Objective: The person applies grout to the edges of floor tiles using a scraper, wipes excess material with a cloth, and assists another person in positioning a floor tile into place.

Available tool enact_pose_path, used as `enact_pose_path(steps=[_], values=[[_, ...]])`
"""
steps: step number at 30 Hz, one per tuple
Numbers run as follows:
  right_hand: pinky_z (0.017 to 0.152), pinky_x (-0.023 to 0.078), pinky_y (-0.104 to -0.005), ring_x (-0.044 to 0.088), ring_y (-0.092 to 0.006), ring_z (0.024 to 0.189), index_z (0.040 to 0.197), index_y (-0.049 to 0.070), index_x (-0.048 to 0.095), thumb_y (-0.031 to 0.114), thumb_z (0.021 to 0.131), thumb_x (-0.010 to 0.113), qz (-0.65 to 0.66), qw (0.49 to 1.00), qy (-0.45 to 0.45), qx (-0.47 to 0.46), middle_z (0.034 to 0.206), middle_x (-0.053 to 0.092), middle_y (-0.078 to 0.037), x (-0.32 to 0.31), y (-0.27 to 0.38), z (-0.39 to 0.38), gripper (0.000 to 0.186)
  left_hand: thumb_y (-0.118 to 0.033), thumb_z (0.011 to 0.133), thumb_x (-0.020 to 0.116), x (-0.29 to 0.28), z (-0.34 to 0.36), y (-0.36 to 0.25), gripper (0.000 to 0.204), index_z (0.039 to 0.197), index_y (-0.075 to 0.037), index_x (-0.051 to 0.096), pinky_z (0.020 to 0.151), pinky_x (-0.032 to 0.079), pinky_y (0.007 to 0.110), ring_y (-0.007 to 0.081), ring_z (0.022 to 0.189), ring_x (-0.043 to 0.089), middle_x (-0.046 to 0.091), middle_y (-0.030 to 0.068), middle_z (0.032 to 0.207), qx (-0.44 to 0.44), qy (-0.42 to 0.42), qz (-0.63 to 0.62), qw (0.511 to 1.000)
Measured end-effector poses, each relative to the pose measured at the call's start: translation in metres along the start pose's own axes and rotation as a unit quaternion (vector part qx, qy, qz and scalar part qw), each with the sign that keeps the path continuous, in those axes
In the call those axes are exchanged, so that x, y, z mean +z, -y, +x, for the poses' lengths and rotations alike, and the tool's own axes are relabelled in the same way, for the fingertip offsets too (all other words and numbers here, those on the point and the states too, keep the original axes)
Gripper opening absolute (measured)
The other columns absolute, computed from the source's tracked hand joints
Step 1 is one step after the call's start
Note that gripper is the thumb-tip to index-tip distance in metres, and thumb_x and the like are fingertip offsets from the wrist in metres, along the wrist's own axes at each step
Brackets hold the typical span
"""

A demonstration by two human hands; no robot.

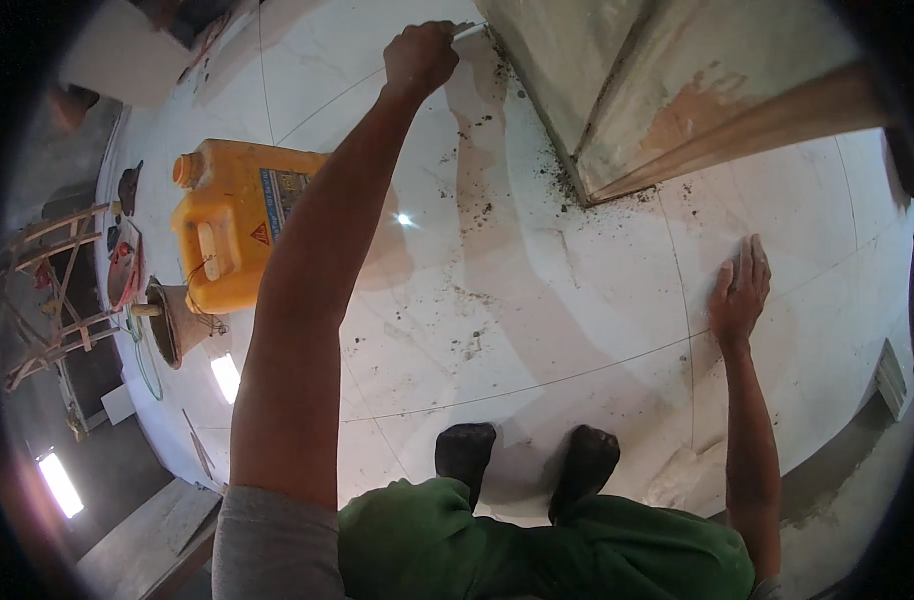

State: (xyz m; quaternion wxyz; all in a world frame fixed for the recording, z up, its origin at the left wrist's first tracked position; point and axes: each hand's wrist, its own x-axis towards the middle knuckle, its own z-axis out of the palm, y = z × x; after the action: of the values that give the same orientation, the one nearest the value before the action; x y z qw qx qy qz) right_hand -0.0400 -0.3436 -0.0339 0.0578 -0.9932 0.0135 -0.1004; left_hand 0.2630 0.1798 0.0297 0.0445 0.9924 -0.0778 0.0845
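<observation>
In my left hand (420,60) is a thin grey tool (466,27), perhaps a scraper, held against the edge of a pale plastered block (627,60) where it meets the white tiled floor (507,390). Grit (562,180) lies along that edge and is scattered over the tiles. My right hand (739,285) rests on the tiles right of the block's corner, fingers stretched out, holding nothing. My left arm passes over a yellow plastic jerrycan (222,225), hiding part of it. My feet in dark coverings stand at the lower middle.
Left of the jerrycan are a bucket (172,325), a red basin (124,265) and a wooden frame (67,270). A loose board (117,55) lies at the upper left. A recessed grey concrete strip (837,480) borders the tiles at the lower right.
</observation>
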Motion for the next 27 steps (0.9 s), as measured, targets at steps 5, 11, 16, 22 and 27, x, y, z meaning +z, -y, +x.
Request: enact_pose_path(steps=[5,11,16,22,27], values=[[0.128,0.032,-0.0517,0.043,-0.0393,0.152,0.156,0.0,0.053,0.022,0.108,0.053,0.004,1.0,-0.013,-0.013,0.165,0.049,-0.02,0.0,-0.009,-0.004,0.053,-0.007,0.095,0.067,0.014,0.025,-0.017,0.042,0.136,-0.012,0.076,0.107,0.058,0.046,0.032,0.126,0.071,0.075,0.0127,0.137,-0.021,0.056,-0.028,0.998],[0.128,0.032,-0.052,0.043,-0.0395,0.153,0.156,-0.001,0.052,0.022,0.109,0.053,0.003,1.0,-0.014,-0.011,0.166,0.048,-0.02,0.0,-0.003,-0.001,0.053,-0.001,0.096,0.064,0.017,0.01,-0.028,0.039,0.132,-0.01,0.077,0.102,0.06,0.046,0.0328,0.116,0.074,0.079,0.014,0.126,0.04,0.127,0.0,0.991],[0.128,0.031,-0.0534,0.042,-0.0407,0.153,0.157,-0.003,0.051,0.022,0.109,0.051,-0.021,1.0,-0.009,-0.011,0.166,0.047,-0.022,0.0,-0.009,-0.005,0.054,-0.015,0.091,0.067,0.017,0.005,-0.018,0.046,0.135,-0.023,0.076,0.095,0.062,0.053,0.0358,0.105,0.078,0.08,0.0138,0.113,0.101,0.088,0.006,0.991],[0.127,0.031,-0.0547,0.042,-0.0422,0.153,0.157,-0.004,0.05,0.021,0.108,0.05,0.009,1.0,-0.003,-0.016,0.165,0.047,-0.023,0.004,0.004,-0.002,0.055,-0.003,0.096,0.064,0.03,0.016,-0.003,0.037,0.13,-0.011,0.078,0.1,0.061,0.047,0.0332,0.11,0.076,0.08,0.0137,0.12,0.047,-0.021,-0.02,0.998],[0.127,0.032,-0.053,0.042,-0.0404,0.153,0.158,-0.001,0.051,0.022,0.109,0.049,0.021,0.999,-0.019,-0.023,0.165,0.047,-0.021,0.003,-0.001,-0.003,0.053,-0.014,0.09,0.066,0.03,-0.018,-0.019,0.049,0.137,-0.025,0.075,0.094,0.062,0.051,0.0351,0.104,0.078,0.081,0.0122,0.114,0.099,0.068,-0.005,0.993]])
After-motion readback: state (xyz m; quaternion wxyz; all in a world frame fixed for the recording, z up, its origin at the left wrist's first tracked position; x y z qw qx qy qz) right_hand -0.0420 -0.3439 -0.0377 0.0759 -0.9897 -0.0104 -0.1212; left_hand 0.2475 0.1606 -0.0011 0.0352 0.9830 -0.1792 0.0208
